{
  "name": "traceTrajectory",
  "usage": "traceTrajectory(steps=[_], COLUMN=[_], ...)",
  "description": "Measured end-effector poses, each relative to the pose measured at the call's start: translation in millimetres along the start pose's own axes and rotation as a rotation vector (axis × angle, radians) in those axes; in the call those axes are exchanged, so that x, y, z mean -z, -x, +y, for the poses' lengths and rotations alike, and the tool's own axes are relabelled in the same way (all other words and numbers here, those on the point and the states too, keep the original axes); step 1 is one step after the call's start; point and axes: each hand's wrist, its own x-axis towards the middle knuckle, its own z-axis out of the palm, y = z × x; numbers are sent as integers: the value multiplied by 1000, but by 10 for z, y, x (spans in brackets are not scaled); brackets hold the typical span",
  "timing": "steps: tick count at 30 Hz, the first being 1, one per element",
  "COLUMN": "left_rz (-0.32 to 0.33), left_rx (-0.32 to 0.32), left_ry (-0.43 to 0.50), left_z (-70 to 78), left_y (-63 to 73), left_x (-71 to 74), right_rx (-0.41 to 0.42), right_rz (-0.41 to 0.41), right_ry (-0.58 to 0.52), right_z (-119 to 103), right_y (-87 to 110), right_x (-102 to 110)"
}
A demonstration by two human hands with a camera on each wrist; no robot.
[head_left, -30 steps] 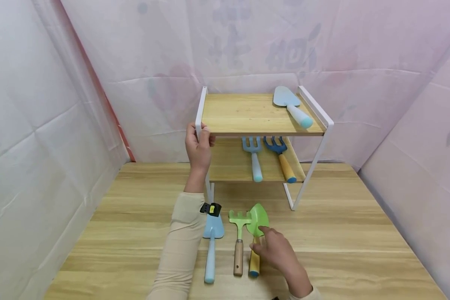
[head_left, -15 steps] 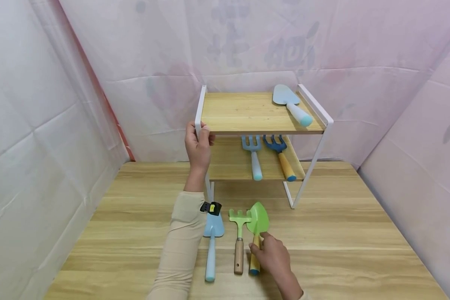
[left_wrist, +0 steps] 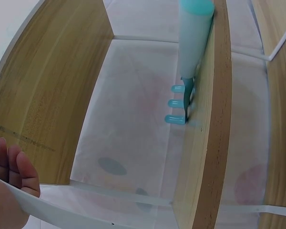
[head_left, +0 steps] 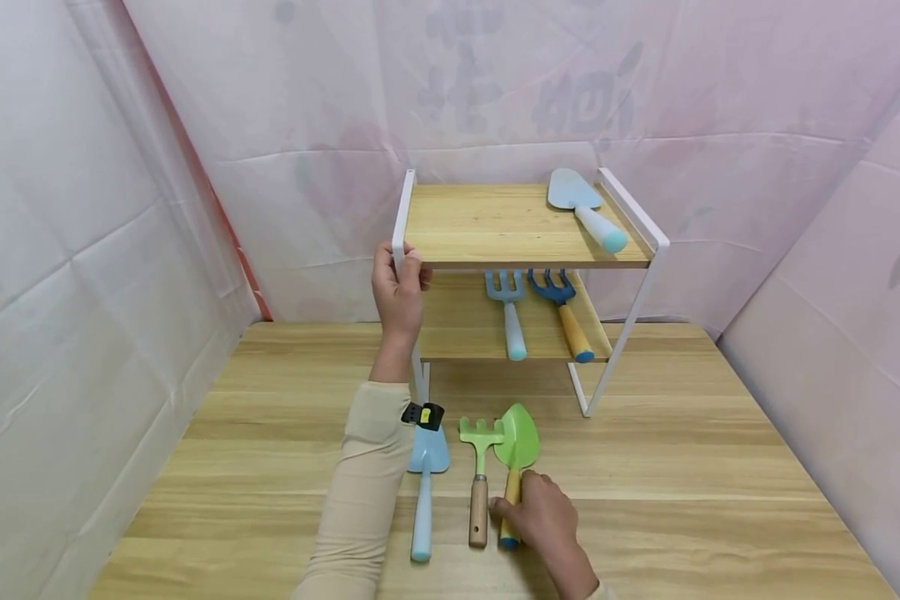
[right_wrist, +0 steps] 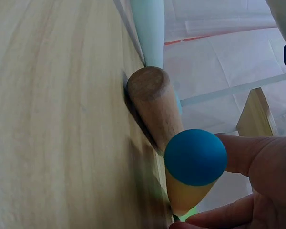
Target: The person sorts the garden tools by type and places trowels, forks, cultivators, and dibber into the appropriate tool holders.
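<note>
My left hand (head_left: 399, 300) grips the white left upright of a two-tier wooden shelf (head_left: 480, 221) at its upper front corner. On the table, my right hand (head_left: 547, 512) holds the yellow handle of a green garden trowel (head_left: 517, 437), thumb on one side and fingers on the other. In the right wrist view the handle's blue end (right_wrist: 195, 157) points at the camera between thumb and fingers. Just left of it lies a green hand rake (head_left: 478, 508) with a wooden handle. Further left is a light blue spade (head_left: 422, 517), partly covered by the left wrist.
A pale blue trowel (head_left: 573, 192) lies at the right of the upper shelf. The lower shelf bears a light blue hand fork (head_left: 513, 325) and a dark blue fork (head_left: 572, 325) with a yellow handle. White cloth walls (head_left: 810, 317) surround the wooden table (head_left: 690, 467).
My right hand has moved down from the green trowel's blade end onto its yellow handle, thumb and fingers coming round it. My left hand has stayed on the shelf upright.
</note>
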Motion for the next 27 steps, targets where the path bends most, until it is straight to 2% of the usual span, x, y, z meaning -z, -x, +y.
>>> traceTrajectory(steps=[5, 10, 13, 19, 23, 27], left_rz=[2, -2, -5, -2, 3, 4], left_rx=[-8, -18, -14, -11, -12, -17], left_ry=[-1, -3, 7, 20, 19, 16], left_z=[40, 33, -19, -238, -276, -281], left_y=[8, 8, -5, -57, -59, -52], left_x=[-7, 0, 9, 34, 34, 33], right_rx=[-18, -34, -42, -48, -47, -33], right_rz=[-22, -9, 15, 69, 117, 213], right_ry=[-11, -24, -20, -23, -35, -56], right_z=[15, 62, 96, 140, 179, 229], right_y=[1, 3, 3, -18, -38, -72], right_x=[-5, 10, 33, 122, 184, 209])
